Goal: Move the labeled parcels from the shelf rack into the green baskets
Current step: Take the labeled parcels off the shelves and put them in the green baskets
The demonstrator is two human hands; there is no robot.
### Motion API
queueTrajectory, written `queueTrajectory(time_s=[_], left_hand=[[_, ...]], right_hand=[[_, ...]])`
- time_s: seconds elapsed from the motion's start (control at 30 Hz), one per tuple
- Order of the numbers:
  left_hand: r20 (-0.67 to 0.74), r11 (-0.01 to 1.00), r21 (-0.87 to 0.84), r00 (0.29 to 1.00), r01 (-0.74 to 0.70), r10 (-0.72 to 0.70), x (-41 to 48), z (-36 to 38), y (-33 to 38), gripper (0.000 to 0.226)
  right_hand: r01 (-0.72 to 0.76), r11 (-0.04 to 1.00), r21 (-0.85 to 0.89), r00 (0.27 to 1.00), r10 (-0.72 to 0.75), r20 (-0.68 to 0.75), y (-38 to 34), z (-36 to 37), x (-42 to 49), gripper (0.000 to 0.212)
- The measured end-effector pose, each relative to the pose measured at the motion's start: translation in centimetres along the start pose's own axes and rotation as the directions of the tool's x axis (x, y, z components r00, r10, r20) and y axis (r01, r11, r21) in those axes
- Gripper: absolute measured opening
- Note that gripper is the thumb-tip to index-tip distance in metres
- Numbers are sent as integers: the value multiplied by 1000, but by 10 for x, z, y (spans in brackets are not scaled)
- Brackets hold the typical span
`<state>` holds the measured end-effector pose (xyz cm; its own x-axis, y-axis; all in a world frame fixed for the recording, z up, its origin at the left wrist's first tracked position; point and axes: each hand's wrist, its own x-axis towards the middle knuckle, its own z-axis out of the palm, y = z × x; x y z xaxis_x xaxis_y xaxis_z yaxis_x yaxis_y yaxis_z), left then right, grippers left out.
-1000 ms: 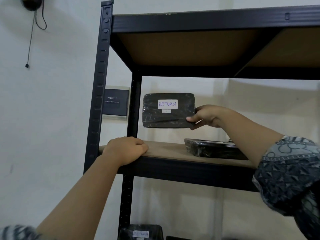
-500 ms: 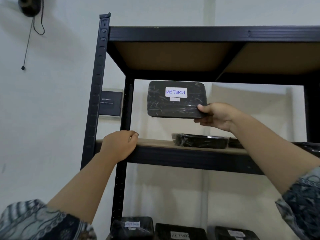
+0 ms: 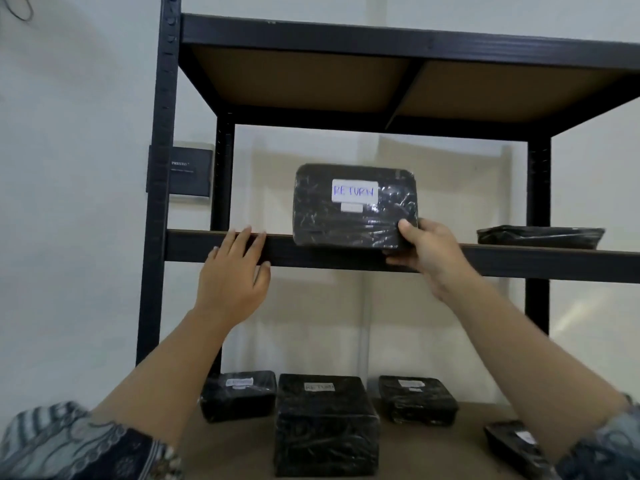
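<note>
My right hand [image 3: 427, 252] grips the lower right corner of a black wrapped parcel [image 3: 353, 206] with a white "RETURN" label, held upright in front of the middle shelf edge. My left hand [image 3: 233, 268] lies with straight fingers against the front beam of the black shelf rack [image 3: 311, 254], left of the parcel. Another black parcel [image 3: 540, 236] lies flat on the same shelf at the right. No green basket is in view.
On the lower shelf sit several black labeled parcels: a small one [image 3: 239, 394], a tall one [image 3: 323, 424], another [image 3: 415, 400] and one at the right edge [image 3: 516, 445]. A dark wall panel [image 3: 190, 173] hangs behind the left upright. The top shelf board is overhead.
The view dropped, bringing the lower shelf into sight. My right hand has drawn the RETURN parcel down and out past the shelf edge. My left hand slid right along the beam and its fingers straightened.
</note>
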<state>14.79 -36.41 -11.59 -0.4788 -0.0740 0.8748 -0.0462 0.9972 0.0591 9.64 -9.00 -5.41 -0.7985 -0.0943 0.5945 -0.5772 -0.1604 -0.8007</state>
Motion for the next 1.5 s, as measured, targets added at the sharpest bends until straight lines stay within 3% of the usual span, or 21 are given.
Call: queueTrajectory(time_s=[0.37,0.6,0.87,1.13,1.27,1.4,1.5], left_hand=[[260,996,-89,965,-22,44,-104,44,85,66],[382,980,-194,916,-50,122,-181,73,185,59],[506,955,-294,842,-34,186,-277,95,319,54],[539,872,-490,785,-2,305,-334,111,446,41],[596,861,-509,718,-7,359,-349,131,491,49],[593,842,-539,698,-26,401,-353,163,530,65],[630,830,-558,650,-3,426,-351,192,560,58]], right_hand=[[-213,959,189,953,246,-179,87,-66,-120,20],[-411,883,228,835,465,-293,136,-166,-198,23],[-534,803,266,698,596,-397,145,-299,-295,23],[-583,755,300,552,639,-536,144,-414,-360,20],[-603,724,334,479,664,-574,158,-462,-377,29],[-582,746,324,468,633,-617,169,-503,-383,24],[-572,747,339,437,627,-645,186,-532,-376,24]])
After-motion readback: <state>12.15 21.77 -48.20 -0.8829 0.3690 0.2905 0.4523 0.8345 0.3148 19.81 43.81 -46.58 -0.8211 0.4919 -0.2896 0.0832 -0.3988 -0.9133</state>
